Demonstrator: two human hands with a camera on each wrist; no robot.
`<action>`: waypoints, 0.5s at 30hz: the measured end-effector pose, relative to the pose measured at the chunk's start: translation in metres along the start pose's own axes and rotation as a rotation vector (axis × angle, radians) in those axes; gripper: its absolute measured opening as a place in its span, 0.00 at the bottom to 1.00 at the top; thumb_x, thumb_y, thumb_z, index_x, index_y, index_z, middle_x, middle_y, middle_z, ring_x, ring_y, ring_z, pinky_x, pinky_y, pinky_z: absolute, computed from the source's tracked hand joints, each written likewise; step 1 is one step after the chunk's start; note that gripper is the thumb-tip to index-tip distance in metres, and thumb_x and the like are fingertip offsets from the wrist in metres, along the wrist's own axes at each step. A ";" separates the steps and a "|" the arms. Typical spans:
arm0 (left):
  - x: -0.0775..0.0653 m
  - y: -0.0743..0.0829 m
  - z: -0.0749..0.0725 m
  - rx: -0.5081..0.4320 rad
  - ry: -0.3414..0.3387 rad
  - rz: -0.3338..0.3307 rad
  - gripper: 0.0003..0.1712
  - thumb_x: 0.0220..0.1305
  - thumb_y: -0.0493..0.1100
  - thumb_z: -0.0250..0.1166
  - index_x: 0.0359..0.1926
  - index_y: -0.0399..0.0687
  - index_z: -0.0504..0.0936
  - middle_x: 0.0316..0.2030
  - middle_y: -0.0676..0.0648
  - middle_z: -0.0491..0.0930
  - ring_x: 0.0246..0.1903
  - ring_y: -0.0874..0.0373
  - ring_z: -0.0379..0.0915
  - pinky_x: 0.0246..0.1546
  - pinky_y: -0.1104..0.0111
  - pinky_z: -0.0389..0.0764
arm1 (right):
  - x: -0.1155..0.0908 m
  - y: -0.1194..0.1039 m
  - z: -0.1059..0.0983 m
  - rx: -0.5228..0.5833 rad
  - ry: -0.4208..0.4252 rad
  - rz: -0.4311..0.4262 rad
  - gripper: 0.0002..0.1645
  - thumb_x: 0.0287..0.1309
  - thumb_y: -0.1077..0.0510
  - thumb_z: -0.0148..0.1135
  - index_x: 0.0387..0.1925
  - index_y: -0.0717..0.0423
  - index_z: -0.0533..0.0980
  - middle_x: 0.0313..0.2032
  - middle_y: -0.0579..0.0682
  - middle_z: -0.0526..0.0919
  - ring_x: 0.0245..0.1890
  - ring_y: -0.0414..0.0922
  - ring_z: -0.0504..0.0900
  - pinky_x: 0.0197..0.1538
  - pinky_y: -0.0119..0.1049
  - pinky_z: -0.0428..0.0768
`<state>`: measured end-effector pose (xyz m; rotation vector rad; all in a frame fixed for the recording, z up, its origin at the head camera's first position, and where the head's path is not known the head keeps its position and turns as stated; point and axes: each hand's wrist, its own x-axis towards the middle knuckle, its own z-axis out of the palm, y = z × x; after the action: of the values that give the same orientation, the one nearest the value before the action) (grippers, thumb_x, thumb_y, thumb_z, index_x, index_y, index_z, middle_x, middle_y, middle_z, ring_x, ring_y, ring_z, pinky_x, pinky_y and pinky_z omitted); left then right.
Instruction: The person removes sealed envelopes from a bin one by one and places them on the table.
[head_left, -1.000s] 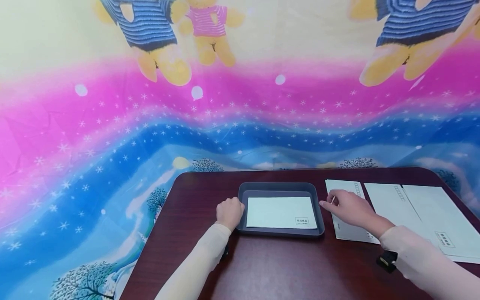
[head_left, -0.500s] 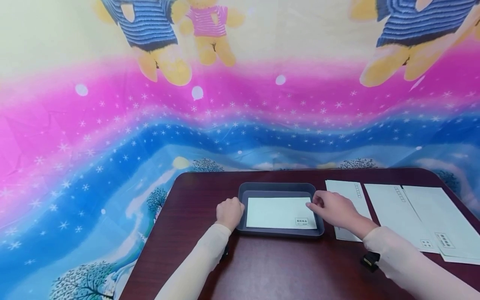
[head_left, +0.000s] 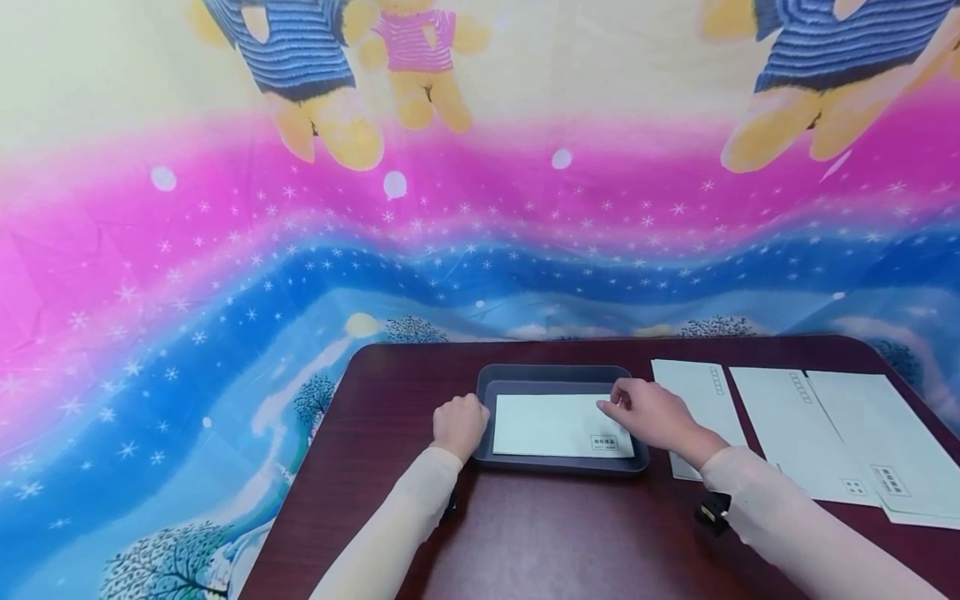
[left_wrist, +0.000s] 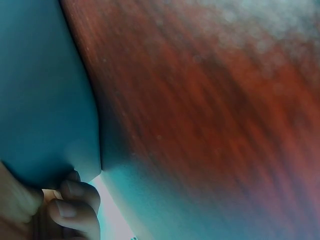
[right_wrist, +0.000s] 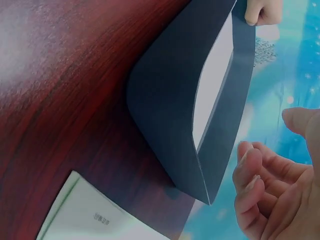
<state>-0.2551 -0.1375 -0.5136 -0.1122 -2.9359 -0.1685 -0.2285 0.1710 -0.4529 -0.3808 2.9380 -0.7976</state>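
Note:
A dark grey tray (head_left: pixel 558 468) lies on the table with a pale envelope (head_left: pixel 551 425) flat inside it, printed side up at its lower right corner. My left hand (head_left: pixel 459 425) grips the tray's left rim, fingers curled; in the left wrist view its fingertips (left_wrist: pixel 75 210) sit at the tray wall. Over the tray's right end hovers my right hand (head_left: pixel 651 412), thumb and fingers apart and loosely bent, with nothing between them. The right wrist view also shows that hand (right_wrist: pixel 280 185) beside the tray's raised edge, thumb spread from the fingers.
Right of the tray, several pale envelopes lie on the dark red table (head_left: pixel 540 542): a near one (head_left: pixel 697 400), partly behind my right arm, then a middle one (head_left: pixel 802 433) and a far right one (head_left: pixel 900 442). A printed cloth (head_left: pixel 450 208) hangs behind the table.
My right hand has moved left from the near envelope to above the tray's right end. My left hand, the tray and the envelope in it have stayed in place.

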 end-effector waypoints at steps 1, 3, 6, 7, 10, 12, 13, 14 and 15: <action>0.000 0.000 0.000 -0.002 -0.001 0.000 0.27 0.69 0.46 0.61 0.11 0.51 0.67 0.07 0.53 0.60 0.10 0.60 0.57 0.13 0.66 0.63 | 0.001 0.000 0.001 0.004 -0.003 0.002 0.16 0.68 0.44 0.61 0.36 0.53 0.79 0.20 0.45 0.77 0.20 0.41 0.72 0.25 0.38 0.70; 0.000 0.000 -0.001 -0.008 -0.001 -0.001 0.28 0.69 0.45 0.61 0.11 0.52 0.66 0.07 0.53 0.59 0.10 0.60 0.57 0.12 0.66 0.62 | 0.003 0.001 0.002 0.006 -0.006 0.003 0.16 0.68 0.44 0.61 0.36 0.53 0.79 0.21 0.45 0.78 0.20 0.41 0.73 0.26 0.38 0.70; 0.000 0.001 -0.001 -0.013 0.002 -0.005 0.27 0.69 0.45 0.61 0.11 0.51 0.67 0.07 0.53 0.60 0.10 0.59 0.58 0.12 0.66 0.62 | 0.005 0.001 0.005 0.007 -0.007 0.000 0.17 0.68 0.44 0.61 0.37 0.53 0.79 0.22 0.45 0.78 0.21 0.41 0.73 0.27 0.38 0.70; 0.000 0.001 -0.001 -0.015 0.002 -0.006 0.27 0.69 0.45 0.61 0.11 0.51 0.67 0.07 0.53 0.61 0.10 0.59 0.59 0.12 0.66 0.63 | 0.006 0.001 0.006 0.007 -0.009 -0.001 0.16 0.68 0.44 0.60 0.37 0.53 0.79 0.23 0.45 0.78 0.21 0.41 0.73 0.27 0.38 0.70; 0.000 0.001 -0.001 -0.016 0.000 -0.009 0.27 0.69 0.45 0.61 0.11 0.51 0.68 0.07 0.52 0.62 0.10 0.58 0.60 0.13 0.65 0.64 | 0.009 0.000 0.008 0.016 -0.022 -0.007 0.16 0.68 0.44 0.60 0.37 0.53 0.79 0.25 0.45 0.79 0.22 0.41 0.73 0.28 0.38 0.70; 0.000 0.001 0.000 -0.014 0.002 -0.008 0.27 0.69 0.45 0.61 0.11 0.51 0.68 0.07 0.52 0.62 0.10 0.58 0.59 0.12 0.66 0.63 | 0.010 -0.001 0.011 0.024 -0.034 -0.009 0.16 0.68 0.44 0.60 0.37 0.52 0.79 0.25 0.45 0.79 0.23 0.41 0.73 0.29 0.38 0.70; 0.000 0.001 0.000 -0.013 0.001 -0.008 0.27 0.69 0.45 0.61 0.11 0.51 0.68 0.08 0.52 0.62 0.10 0.58 0.60 0.12 0.65 0.63 | 0.011 -0.001 0.012 0.028 -0.040 -0.010 0.15 0.68 0.44 0.60 0.36 0.52 0.79 0.25 0.45 0.78 0.23 0.41 0.72 0.29 0.38 0.70; 0.000 0.000 0.001 -0.011 0.001 -0.008 0.27 0.69 0.45 0.61 0.11 0.51 0.68 0.08 0.52 0.62 0.10 0.58 0.59 0.12 0.65 0.64 | 0.012 -0.002 0.013 0.031 -0.045 -0.011 0.15 0.68 0.44 0.60 0.36 0.52 0.78 0.24 0.45 0.78 0.23 0.41 0.72 0.29 0.38 0.70; 0.000 0.000 0.000 -0.012 -0.001 -0.009 0.27 0.69 0.45 0.61 0.11 0.51 0.69 0.08 0.52 0.63 0.10 0.58 0.60 0.12 0.65 0.64 | 0.013 -0.002 0.014 0.033 -0.052 -0.011 0.15 0.68 0.44 0.60 0.36 0.51 0.78 0.24 0.45 0.77 0.23 0.41 0.72 0.29 0.38 0.69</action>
<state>-0.2554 -0.1371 -0.5139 -0.1006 -2.9368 -0.1878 -0.2385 0.1594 -0.4636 -0.4100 2.8734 -0.8232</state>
